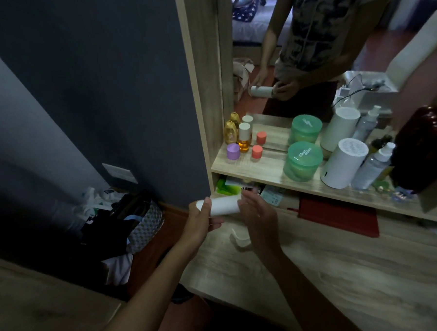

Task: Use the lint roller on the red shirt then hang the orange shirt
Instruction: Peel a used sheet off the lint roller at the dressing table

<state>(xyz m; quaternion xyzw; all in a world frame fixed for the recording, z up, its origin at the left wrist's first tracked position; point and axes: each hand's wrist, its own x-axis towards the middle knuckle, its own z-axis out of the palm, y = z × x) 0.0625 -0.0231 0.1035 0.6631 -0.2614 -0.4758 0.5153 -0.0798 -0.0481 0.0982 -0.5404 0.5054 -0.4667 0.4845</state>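
Both forearms reach over the wooden desk [344,272]. Left hand [202,220] clamps the white lint roller [223,206] horizontally, thumb on top; right hand [259,213] fingers loosely curl at its other end.

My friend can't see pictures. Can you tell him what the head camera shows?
Two hands hold a white lint roller over a wooden dresser: the left hand grips its end, the right hand touches the other. Behind, a shelf holds jars and bottles below a mirror.
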